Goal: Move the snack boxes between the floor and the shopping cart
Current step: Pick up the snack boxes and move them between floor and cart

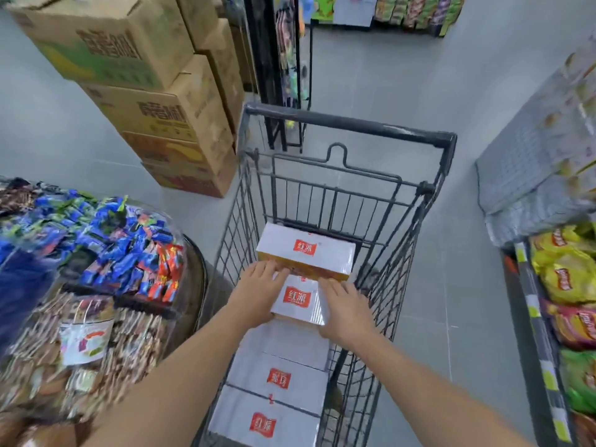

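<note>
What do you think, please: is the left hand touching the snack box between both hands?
Touching. Head view: left hand presses against the snack box, no gap.

snack boxes [306,250]: five in the cart, far as I can count
shopping cart [351,124]: just one
hands: two, left hand [258,295] and right hand [345,311]
cardboard cartons [154,114]: four in the near stack, more behind, can't count those
candy bin [190,253]: one

Grey tiled floor [387,75], stacked cardboard cartons [154,117] left, a sweets bin [96,253], crisp shelves [564,301] right.
</note>
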Demonstrator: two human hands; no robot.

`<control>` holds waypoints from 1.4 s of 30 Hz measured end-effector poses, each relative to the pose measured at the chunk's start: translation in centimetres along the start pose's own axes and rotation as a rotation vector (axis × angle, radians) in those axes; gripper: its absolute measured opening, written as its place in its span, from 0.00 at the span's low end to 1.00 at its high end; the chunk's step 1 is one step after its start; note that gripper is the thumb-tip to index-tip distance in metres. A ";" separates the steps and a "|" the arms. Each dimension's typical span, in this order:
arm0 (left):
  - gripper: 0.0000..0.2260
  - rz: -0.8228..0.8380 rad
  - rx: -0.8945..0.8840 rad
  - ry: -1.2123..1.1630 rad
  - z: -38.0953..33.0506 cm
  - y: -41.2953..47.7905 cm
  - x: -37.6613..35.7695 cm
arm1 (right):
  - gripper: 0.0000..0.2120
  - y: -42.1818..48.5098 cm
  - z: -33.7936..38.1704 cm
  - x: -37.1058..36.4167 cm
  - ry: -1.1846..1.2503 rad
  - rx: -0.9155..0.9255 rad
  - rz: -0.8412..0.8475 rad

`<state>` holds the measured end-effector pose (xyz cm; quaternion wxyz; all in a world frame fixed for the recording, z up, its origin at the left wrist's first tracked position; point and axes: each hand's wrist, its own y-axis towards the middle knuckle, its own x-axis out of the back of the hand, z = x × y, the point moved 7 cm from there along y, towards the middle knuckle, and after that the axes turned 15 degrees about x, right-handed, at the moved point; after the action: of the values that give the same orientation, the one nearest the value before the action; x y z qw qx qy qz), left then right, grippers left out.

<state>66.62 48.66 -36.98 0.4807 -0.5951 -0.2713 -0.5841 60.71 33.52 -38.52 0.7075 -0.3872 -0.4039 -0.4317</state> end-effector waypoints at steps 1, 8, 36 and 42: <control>0.38 0.003 0.002 -0.003 -0.1 0.5 -0.5 | 0.47 0.5 -0.4 -0.4 -0.004 0.002 0.006; 0.33 -0.022 0.060 -0.049 0.9 2.8 -2.3 | 0.32 2.8 -1.5 -1.1 -0.113 0.068 -0.091; 0.36 -0.260 0.711 -0.241 17.9 -32.7 4.4 | 0.26 -3.2 32.6 2.8 -0.225 0.639 -0.209; 0.33 -0.271 1.092 -0.311 18.6 -49.5 2.5 | 0.28 -8.9 44.4 -1.5 -0.239 0.973 -0.107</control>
<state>31.34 83.97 -19.22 0.5936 -0.2996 -0.6741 -0.3217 41.53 70.93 -21.52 0.7315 -0.0378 -0.6561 -0.1817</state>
